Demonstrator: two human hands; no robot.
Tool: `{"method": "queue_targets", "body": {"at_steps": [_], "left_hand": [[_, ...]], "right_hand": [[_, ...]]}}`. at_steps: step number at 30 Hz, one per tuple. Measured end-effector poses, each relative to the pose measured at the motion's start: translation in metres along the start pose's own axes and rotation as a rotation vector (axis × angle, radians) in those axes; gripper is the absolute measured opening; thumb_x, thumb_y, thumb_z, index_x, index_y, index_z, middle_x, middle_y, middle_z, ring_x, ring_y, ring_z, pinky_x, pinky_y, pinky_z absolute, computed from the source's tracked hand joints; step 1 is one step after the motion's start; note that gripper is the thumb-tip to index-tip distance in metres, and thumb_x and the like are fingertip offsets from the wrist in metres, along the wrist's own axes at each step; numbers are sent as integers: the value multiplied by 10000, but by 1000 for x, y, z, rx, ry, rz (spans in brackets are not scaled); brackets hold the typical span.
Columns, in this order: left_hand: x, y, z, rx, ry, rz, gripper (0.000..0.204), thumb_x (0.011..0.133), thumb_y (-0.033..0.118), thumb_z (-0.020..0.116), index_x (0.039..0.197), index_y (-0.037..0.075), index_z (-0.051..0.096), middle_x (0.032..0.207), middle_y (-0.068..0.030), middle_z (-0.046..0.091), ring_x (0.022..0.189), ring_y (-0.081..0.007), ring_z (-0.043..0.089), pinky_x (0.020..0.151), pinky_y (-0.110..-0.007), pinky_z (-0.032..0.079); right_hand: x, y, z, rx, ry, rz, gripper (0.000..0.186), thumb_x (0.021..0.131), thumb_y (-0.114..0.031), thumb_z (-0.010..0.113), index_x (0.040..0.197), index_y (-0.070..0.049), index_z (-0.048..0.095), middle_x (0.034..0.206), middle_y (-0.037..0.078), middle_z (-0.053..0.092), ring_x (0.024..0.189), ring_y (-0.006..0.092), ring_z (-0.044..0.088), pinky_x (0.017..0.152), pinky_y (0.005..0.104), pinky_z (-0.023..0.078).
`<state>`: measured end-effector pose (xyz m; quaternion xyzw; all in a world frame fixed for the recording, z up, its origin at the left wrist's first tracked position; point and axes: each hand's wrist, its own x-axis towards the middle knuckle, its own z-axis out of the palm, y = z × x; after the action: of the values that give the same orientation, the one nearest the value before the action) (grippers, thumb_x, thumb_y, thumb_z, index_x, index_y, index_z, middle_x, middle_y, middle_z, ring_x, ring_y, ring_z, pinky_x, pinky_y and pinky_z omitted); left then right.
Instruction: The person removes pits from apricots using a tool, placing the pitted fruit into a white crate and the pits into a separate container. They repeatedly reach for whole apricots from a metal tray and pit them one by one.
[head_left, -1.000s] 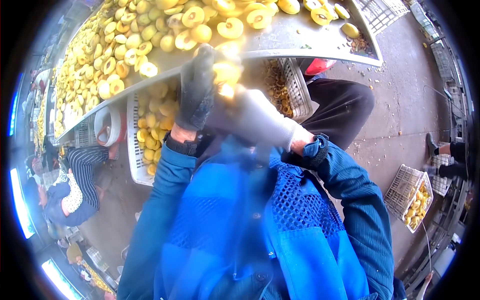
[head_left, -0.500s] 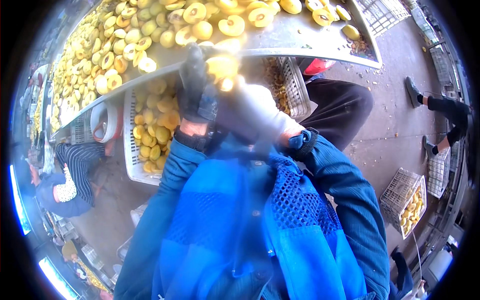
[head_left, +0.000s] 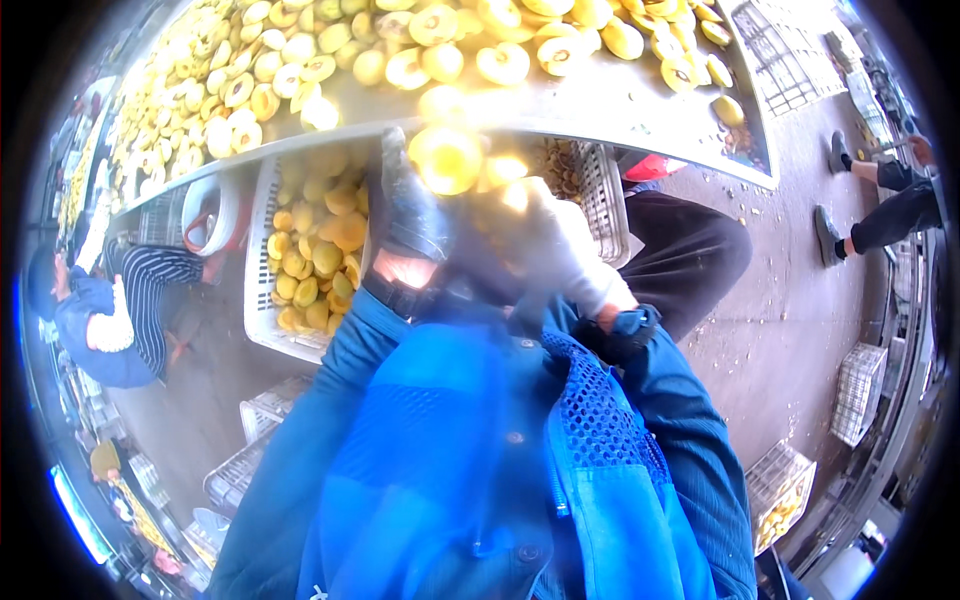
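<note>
My left hand, in a dark glove, grips a bright yellow fruit just below the steel table's front rim. My right hand, in a white glove, is close beside it at a glaring yellow patch; its fingers are blurred. Halved yellow fruit lie across the tabletop above. Below the rim, a white crate of fruit sits left of my hands, and a crate holding small brown bits sits behind my right hand.
A co-worker in striped trousers sits at the left, beside a white bucket. My dark-clad knee is right of my hands. Another person's legs are at the far right. Plastic crates stand on the floor around me.
The view has shifted, so the table and both hands appear a little lower. My right hand has drawn slightly rightward from my left. The person at the far right has moved further into view.
</note>
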<state>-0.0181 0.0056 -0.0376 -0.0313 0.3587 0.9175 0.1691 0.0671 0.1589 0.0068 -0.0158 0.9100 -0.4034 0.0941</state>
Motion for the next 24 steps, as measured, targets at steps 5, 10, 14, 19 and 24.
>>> {"method": "queue_targets", "body": {"at_steps": [5, 10, 14, 19, 24], "left_hand": [[0, 12, -38, 205, 108, 73, 624, 997, 545, 304, 1135, 1, 577, 1031, -199, 658, 901, -328, 662, 754, -433, 568], [-15, 17, -82, 461, 266, 190, 588, 997, 528, 350, 1082, 0, 593, 964, -185, 672, 816, -286, 679, 699, -388, 583], [-17, 12, -99, 451, 297, 114, 573, 995, 528, 361, 1069, 11, 596, 944, -168, 678, 819, -264, 683, 698, -366, 583], [-10, 7, -103, 505, 282, 117, 561, 997, 516, 369, 1065, 8, 596, 943, -167, 679, 823, -261, 683, 697, -359, 585], [-24, 20, -118, 430, 328, 161, 556, 1005, 500, 358, 1063, 2, 600, 955, -162, 682, 822, -246, 683, 699, -367, 588]], "right_hand": [[-4, 66, -16, -128, 35, -242, 294, 832, -127, 666, 1083, -7, 569, 782, 126, 636, 690, 200, 624, 630, 319, 495], [-1, 63, -63, 509, -360, 188, 321, 844, -220, 681, 1058, 12, 627, 725, 13, 601, 525, 31, 493, 464, 177, 385], [23, 148, -53, 604, -286, 355, 442, 857, -409, 656, 988, 13, 663, 645, 47, 605, 529, 91, 570, 472, 218, 429], [50, 238, -24, -254, -82, 169, 400, 924, -345, 585, 873, 45, 661, 591, 48, 564, 529, 141, 544, 477, 314, 390], [48, 177, -22, 313, 17, 207, 324, 947, -310, 561, 868, -4, 630, 527, -24, 449, 409, 69, 411, 383, 258, 287]]}}
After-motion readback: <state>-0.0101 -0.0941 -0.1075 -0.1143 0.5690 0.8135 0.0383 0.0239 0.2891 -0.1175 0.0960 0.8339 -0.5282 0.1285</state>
